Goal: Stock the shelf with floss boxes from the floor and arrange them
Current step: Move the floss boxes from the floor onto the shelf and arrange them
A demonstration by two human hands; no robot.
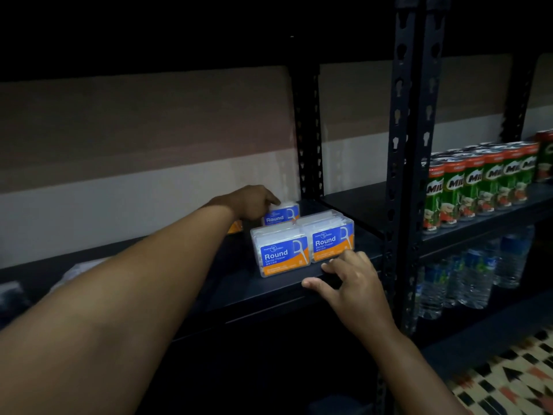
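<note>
**Clear plastic floss boxes, a few shelved and more likely to come**

Dark metal edges the shelf (269, 290) nearest us, and our right hand (350, 283) rests on that front lip with fingers spread and loosely bent, holding nothing; its fingertips (348, 256) sit just below the right front box.

Just behind that lip stand two floss boxes side by side and touching: the left front box (281, 254) and the right front box (332, 238). Both are upright with their blue and orange labels facing out. They are see-through cases, and the white floss picks packed inside show through the lids and sides.

Further back, our left hand (253, 205) reaches across the shelf to the rear box (281, 214), which stands behind the front pair. The fingers curl over its left side and the forefinger lies along its top, so we judge it gripped and being set or nudged into place. A sliver of orange beside the wrist may be another box, but we cannot tell.

We judge the job early to middling: three boxes up, most of this shelf board bare and dark to the left, and the floor stock out of view, so how many remain is unknown.

Beyond the upright post (410, 175), the neighbouring bay holds a row of green drink cans (478, 187), with water bottles (478, 277) on the level below.
</note>
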